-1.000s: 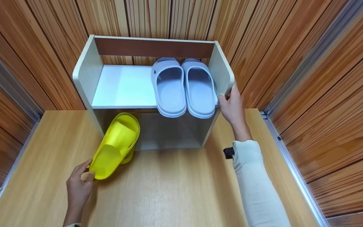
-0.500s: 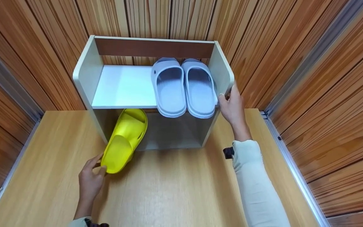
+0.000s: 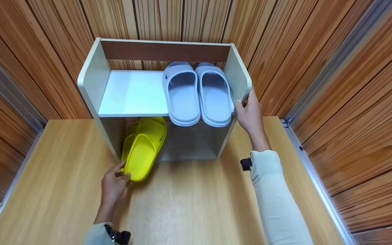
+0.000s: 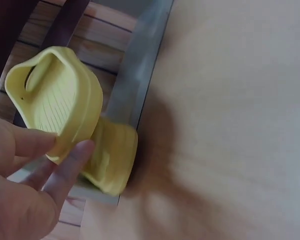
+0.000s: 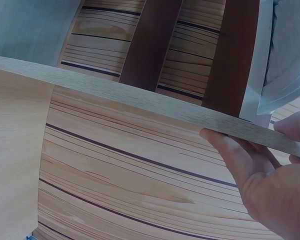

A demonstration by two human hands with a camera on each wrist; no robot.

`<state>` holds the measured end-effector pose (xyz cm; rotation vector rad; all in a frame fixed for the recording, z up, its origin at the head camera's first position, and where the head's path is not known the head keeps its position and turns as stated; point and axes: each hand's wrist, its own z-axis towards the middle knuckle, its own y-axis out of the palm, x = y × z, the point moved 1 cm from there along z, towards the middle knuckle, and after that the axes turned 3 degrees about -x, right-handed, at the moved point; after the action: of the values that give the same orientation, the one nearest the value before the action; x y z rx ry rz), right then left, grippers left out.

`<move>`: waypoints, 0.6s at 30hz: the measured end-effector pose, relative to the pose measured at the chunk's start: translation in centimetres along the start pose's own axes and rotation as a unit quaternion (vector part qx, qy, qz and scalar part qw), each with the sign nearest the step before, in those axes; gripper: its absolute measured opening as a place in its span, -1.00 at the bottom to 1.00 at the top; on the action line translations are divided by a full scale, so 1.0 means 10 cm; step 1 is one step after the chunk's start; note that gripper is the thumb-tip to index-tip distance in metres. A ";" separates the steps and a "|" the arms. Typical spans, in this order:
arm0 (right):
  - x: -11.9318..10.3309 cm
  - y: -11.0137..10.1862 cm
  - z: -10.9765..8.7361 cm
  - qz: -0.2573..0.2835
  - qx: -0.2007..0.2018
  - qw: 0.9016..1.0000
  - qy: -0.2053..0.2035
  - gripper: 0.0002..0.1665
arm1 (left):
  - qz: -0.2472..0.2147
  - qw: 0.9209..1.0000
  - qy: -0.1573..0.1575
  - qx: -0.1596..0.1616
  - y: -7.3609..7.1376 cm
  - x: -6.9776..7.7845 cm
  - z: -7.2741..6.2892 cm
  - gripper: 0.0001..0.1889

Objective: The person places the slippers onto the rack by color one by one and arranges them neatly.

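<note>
My left hand (image 3: pixel 112 185) pinches the heel end of a yellow slipper (image 3: pixel 141 157) at the lower left opening of the shoe rack (image 3: pixel 133 93). The slipper's toe reaches in under the upper shelf. A second yellow slipper (image 3: pixel 128 147) shows behind its left side, partly hidden; in the left wrist view this second slipper (image 4: pixel 115 157) lies just past the fingertips, below the pinched slipper (image 4: pixel 72 100). My right hand (image 3: pixel 250 117) grips the front edge of the rack's right side panel (image 5: pixel 155 102), thumb inside and fingers outside.
Two grey-blue slippers (image 3: pixel 183 97) stand side by side on the right of the upper shelf, heels slightly over its front edge. Wood-patterned walls (image 3: pixel 162 20) rise behind and at both sides. The rack stands on a light wooden surface (image 3: pixel 182 200).
My left hand has moved right and forward, bringing the yellow slipper farther into the lower compartment. The second yellow slipper now shows on its left. My right hand keeps its place.
</note>
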<state>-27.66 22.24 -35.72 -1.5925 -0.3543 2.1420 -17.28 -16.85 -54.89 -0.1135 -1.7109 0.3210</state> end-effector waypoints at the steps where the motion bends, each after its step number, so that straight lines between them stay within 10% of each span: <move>1: 0.00 0.00 0.00 0.000 -0.001 1.000 0.002 -0.29 | -0.007 1.000 -0.007 -0.001 0.03 0.01 0.01 -0.43; 18: 0.00 0.00 0.00 -0.003 -0.002 1.000 0.012 -0.29 | -0.065 0.994 -0.081 -0.022 0.21 0.04 0.14 -0.37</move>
<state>-27.71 22.20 -35.73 -1.6169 -0.3549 2.1168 -18.92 -14.96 -55.30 -0.0069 -1.8766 0.2005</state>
